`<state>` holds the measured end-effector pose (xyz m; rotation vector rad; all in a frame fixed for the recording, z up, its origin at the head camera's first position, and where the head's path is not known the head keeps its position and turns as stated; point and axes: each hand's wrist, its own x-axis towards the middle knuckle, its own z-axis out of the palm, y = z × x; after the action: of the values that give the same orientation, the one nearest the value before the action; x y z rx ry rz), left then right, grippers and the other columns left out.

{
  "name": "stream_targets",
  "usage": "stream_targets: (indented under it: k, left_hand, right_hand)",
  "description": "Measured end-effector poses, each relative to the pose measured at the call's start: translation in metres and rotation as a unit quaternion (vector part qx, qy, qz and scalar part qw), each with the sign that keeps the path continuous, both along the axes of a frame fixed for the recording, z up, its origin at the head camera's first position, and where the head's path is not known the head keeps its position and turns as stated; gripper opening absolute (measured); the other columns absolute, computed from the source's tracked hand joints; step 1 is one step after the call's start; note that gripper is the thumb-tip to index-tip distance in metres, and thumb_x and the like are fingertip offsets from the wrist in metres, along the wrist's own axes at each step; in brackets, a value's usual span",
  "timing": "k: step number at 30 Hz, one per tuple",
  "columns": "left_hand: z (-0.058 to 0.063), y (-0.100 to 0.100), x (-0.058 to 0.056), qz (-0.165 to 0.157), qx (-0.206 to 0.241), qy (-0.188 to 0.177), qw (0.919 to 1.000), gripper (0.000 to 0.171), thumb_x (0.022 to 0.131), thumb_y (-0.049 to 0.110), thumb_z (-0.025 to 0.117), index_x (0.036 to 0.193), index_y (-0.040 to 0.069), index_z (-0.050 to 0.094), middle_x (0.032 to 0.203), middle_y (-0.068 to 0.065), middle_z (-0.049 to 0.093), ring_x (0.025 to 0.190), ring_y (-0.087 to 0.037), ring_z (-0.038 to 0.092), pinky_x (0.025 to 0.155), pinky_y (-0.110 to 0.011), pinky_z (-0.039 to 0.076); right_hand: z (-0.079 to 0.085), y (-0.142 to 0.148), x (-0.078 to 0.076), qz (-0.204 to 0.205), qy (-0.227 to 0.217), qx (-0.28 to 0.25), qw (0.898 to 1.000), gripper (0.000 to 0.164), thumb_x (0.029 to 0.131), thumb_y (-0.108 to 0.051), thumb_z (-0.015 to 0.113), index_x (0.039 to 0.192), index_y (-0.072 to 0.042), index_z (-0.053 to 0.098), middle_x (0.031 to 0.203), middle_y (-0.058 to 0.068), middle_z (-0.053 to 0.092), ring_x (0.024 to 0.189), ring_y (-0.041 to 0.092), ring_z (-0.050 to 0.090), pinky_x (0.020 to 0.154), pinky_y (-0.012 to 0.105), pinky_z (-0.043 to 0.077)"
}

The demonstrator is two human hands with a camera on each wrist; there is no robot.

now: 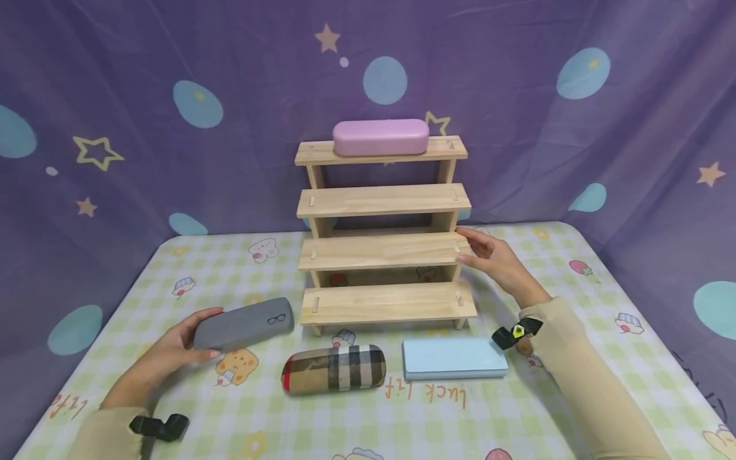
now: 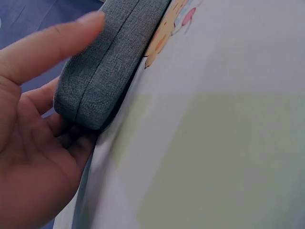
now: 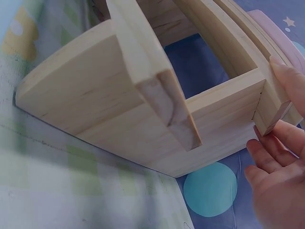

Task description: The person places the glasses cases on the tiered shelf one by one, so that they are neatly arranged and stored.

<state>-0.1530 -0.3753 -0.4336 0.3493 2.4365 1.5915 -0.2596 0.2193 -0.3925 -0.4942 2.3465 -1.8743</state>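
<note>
At the left, a grey glasses case with a small spectacles print lies slanted on the tablecloth. My left hand spans its near-left end, thumb along the front edge and fingers behind; in the left wrist view, fingers curl around the end of the case. A stepped wooden display rack stands in the middle. My right hand grips the right end of its second board from the bottom, and in the right wrist view the thumb and fingers pinch that board end.
A pink case sits on the rack's top step. In front of the rack lie a plaid glasses case and a light blue case. A checked tablecloth covers the table, and a purple curtain hangs behind.
</note>
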Motion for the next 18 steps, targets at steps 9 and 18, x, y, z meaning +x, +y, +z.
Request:
stream_targets:
  k: [9,18]
  left_hand:
    - [-0.001,0.004,-0.001,0.015,-0.049,0.023,0.9984,0.075,0.078,0.003,0.074,0.141,-0.002,0.034,0.121,0.019,0.045,0.106,0.01,0.044,0.083,-0.008,0.035]
    - [-0.0024,0.0034,-0.0032,0.031,-0.074,0.031,0.9963,0.074,0.075,0.007,0.078,0.138,-0.004,0.039,0.117,0.022,0.049,0.103,0.009,0.047,0.082,-0.01,0.037]
  right_hand:
    - [-0.0002,-0.0002,0.0002,-0.004,-0.002,0.003,1.0,0.064,0.089,-0.011,0.065,0.144,0.0,0.035,0.151,0.016,0.029,0.141,0.025,0.022,0.113,0.033,0.019]
    - [-0.0011,-0.0004,-0.0003,-0.002,-0.003,0.002,1.0,0.064,0.089,-0.011,0.065,0.144,0.0,0.034,0.151,0.016,0.028,0.141,0.025,0.021,0.113,0.033,0.019]
